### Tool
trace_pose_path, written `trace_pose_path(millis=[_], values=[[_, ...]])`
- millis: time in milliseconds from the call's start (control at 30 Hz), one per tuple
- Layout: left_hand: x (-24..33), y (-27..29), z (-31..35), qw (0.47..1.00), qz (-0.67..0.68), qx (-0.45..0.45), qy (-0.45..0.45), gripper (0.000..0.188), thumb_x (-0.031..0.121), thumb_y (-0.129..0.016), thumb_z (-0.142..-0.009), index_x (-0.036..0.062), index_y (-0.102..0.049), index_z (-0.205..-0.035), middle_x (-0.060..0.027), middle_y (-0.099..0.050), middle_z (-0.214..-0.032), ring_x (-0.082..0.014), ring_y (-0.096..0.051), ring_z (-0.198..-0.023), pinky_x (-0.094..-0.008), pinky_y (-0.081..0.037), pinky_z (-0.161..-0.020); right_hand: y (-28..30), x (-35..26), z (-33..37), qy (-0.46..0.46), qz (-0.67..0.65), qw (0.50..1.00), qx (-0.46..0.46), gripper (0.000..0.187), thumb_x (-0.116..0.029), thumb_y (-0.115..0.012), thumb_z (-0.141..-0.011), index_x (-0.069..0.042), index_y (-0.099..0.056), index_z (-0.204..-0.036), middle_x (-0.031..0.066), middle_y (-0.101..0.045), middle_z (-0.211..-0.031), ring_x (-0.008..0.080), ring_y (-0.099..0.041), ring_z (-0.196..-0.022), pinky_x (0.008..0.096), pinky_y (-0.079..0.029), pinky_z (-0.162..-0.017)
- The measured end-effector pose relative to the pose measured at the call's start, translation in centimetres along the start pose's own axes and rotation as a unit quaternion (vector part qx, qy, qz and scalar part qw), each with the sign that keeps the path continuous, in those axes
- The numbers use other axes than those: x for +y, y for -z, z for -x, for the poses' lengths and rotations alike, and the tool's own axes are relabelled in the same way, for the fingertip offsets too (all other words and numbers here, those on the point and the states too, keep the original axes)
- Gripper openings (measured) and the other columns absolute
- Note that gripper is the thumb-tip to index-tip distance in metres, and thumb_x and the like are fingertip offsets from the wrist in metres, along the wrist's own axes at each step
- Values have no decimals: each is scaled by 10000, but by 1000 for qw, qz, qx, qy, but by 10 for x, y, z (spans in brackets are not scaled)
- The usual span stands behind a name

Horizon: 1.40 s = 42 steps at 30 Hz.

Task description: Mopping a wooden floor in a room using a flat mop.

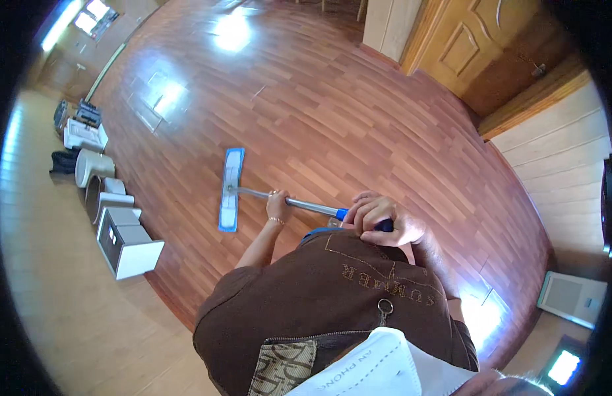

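A flat mop (260,193) with a metal pole and a blue grip reaches leftward from my body. Its long pale head (232,191), edged in blue, lies flat on the wood-plank floor (306,125). Partway down the pole, my left hand (278,203) is closed around the metal, a thin bracelet at the wrist. Up at the dark end of the handle, my right hand (385,221) curls its fingers over the blue and black grip. My brown top hides part of the floor below the hands.
Along the left wall stand a white and grey cabinet (128,241), a white bin (93,166) and several other household items. A wooden door (477,53) is at the upper right. A pale boxy appliance (572,298) sits by the right wall. Bright reflections lie on the floor.
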State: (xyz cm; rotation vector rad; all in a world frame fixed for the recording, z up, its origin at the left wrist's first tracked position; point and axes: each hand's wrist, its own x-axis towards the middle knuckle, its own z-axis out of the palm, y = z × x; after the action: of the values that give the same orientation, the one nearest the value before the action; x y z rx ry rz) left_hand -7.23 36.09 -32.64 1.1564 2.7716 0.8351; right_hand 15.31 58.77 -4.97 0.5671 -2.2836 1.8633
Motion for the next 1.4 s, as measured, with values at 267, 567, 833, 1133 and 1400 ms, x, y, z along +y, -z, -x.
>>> trace_pose_path(millis=[267,567,833,1133,1400], values=[[60,2,-24,987,67,-73,-126,270,305,-676,-794,108,-613,-621,-143,-606,-645,-354,-609,-706,-458,-490,-653,20,-58,17,6,55,995,81,195,-76,-657,-772,-18,-574,-605,80,-635,-697,285,-668,-835,445,-451,-857],[154,-26,-65,922,139,-198,-302,372,291,-721,-754,84,-487,-553,-141,-549,-597,-358,-562,-644,-464,-447,-610,-17,-130,60,-20,182,965,188,122,-151,-693,-689,-70,-605,-660,44,-640,-702,271,-681,-797,448,-473,-828],[254,-86,-62,774,216,-337,-491,321,274,-685,-778,69,-500,-615,-135,-555,-661,-340,-569,-681,-461,-455,-631,-86,-175,100,-108,320,883,325,177,-207,-714,-688,-77,-601,-647,50,-637,-694,276,-684,-784,460,-470,-795],[345,-154,48,629,224,-427,-610,279,298,-683,-771,88,-557,-638,-140,-605,-688,-341,-615,-720,-466,-491,-654,-172,-217,133,-214,412,762,452,144,-132,-695,-646,-74,-581,-713,62,-652,-716,257,-685,-809,430,-479,-722],[410,-128,170,433,176,-530,-707,106,188,-656,-742,127,-668,-828,-121,-651,-853,-316,-635,-884,-446,-512,-760,-255,-253,131,-284,543,619,492,218,-302,-732,-717,-119,-615,-723,25,-683,-723,199,-691,-747,380,-500,-712]])
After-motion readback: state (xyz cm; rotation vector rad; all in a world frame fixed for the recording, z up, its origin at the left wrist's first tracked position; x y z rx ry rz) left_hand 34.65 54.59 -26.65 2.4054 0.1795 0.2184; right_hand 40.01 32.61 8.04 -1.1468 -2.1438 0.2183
